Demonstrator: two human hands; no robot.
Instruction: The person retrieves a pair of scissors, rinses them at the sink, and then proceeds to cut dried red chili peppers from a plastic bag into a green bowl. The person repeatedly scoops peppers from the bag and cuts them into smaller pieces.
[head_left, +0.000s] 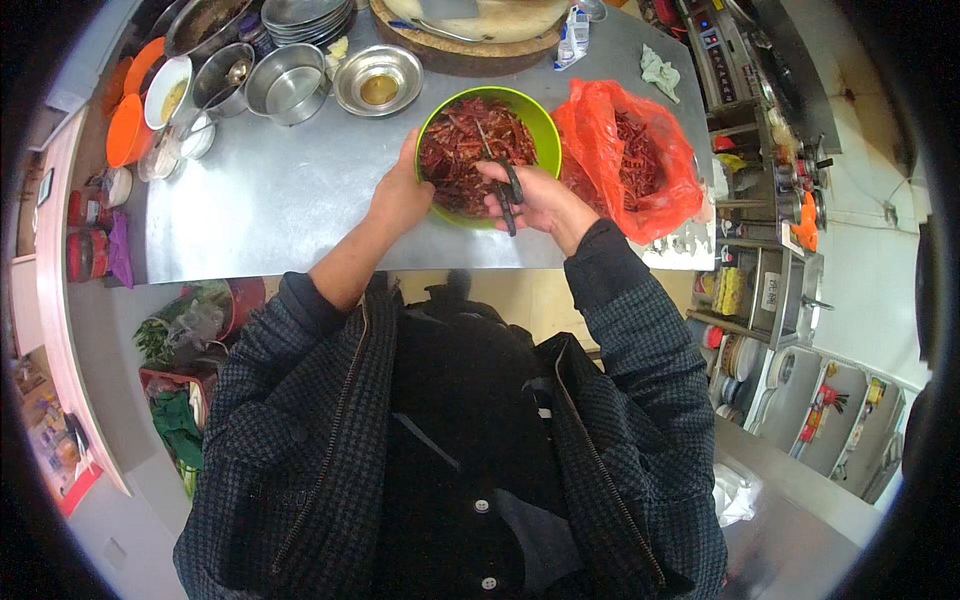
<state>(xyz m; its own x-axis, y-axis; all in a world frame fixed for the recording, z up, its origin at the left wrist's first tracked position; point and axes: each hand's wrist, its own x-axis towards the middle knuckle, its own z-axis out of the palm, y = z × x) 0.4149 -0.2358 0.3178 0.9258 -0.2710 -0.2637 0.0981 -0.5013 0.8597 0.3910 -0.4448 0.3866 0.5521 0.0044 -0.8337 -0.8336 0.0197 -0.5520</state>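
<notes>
A lime-green bowl (553, 139) full of cut dried red chillies (461, 139) stands on the table before me. My left hand (401, 186) grips its left side, with the thumb at the near rim. My right hand (538, 196) holds black-handled scissors (513, 189) over the bowl's right part, their blades pointing away from me among the chillies. Whether the blades have a chilli between them I cannot tell. Just right of the bowl sits an opened red plastic bag (589, 131) with more dried chillies (637, 161) inside.
The steel table (277, 202) bears a thick round chopping block (465, 58) at the back. Metal basins (287, 84), a shallow steel bowl (405, 79) and orange bowls (127, 135) stand back left. A crumpled cloth or tissue (660, 73) lies back right. Shelving (750, 300) flanks the right.
</notes>
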